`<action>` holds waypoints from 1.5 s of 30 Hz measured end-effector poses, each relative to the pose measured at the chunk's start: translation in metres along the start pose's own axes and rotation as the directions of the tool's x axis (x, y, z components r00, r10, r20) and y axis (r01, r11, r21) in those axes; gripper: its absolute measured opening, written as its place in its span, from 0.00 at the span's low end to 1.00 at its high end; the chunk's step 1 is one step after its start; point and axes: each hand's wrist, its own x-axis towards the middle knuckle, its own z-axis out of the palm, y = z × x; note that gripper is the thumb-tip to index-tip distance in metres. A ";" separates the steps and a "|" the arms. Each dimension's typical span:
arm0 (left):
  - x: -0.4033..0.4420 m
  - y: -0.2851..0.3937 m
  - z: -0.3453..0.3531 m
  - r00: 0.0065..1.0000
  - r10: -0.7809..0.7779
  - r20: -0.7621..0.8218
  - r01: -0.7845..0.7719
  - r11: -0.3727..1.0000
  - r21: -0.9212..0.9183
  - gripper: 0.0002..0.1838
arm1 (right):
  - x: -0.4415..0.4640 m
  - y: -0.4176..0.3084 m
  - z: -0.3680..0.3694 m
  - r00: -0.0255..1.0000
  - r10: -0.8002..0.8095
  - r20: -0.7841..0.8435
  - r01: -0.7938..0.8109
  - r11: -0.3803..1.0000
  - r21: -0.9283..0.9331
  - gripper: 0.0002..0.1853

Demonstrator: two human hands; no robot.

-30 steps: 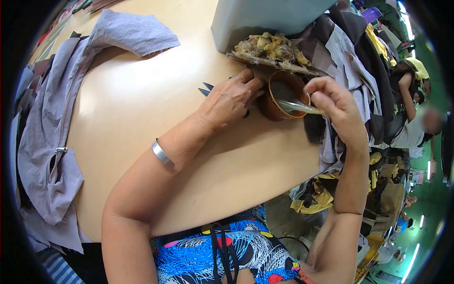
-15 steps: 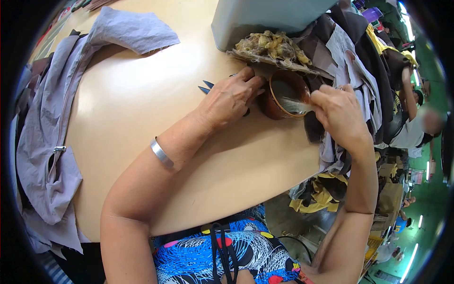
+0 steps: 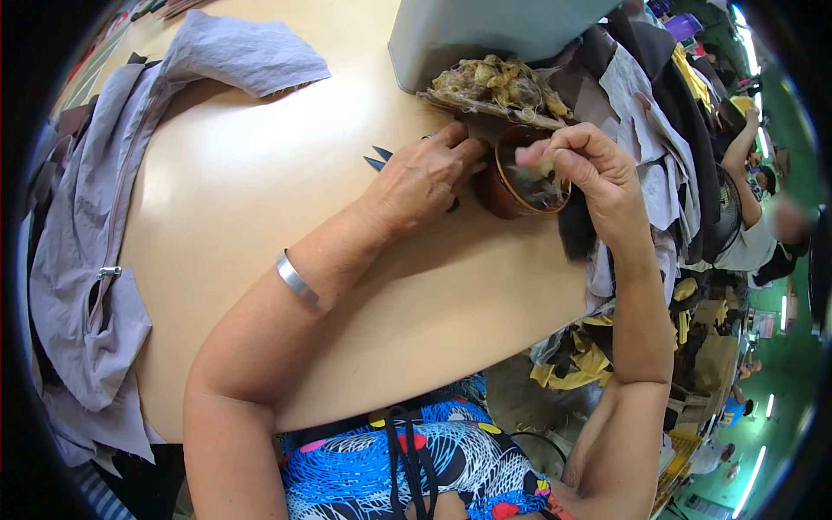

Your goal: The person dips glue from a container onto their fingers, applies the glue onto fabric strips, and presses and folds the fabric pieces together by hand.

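Pale feathery tool [image 3: 544,185] pinched in the right hand [image 3: 602,178] over the brown pot [image 3: 497,196].
To the pot's left, scissors [image 3: 376,164] are partly covered by the left hand [image 3: 425,184]; whether they are gripped cannot be told.

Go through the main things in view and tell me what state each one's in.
Left hand: fingers bent, partly covering scissors; grip hidden
Right hand: pinching a pale wisp over the cup
Scissors: blade tips parted
Cup: lidless
Gray cloth: creased, one edge frayed
Zip slider: partway along the cloth
Yellow clump: matted, heaped
Bangle: worn
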 end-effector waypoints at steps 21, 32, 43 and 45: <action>0.000 -0.002 0.003 0.994 -0.107 0.011 0.108 0.993 -0.044 0.09 | 0.010 -0.087 -0.084 0.944 -0.266 -0.193 0.168 0.895 -0.412 0.10; 0.000 -0.005 0.005 0.995 -0.098 0.002 0.098 0.994 -0.050 0.09 | 0.001 -0.043 -0.022 0.983 0.030 0.181 0.175 0.141 -0.974 0.06; 0.000 -0.006 0.006 0.997 -0.076 -0.013 0.076 0.996 -0.047 0.08 | 0.002 -0.047 -0.025 0.992 -0.040 0.118 0.125 0.267 -0.956 0.04; 0.000 -0.007 0.007 0.997 -0.083 -0.011 0.082 0.996 -0.041 0.08 | 0.006 -0.045 -0.026 0.992 -0.038 0.119 0.122 0.476 -0.871 0.05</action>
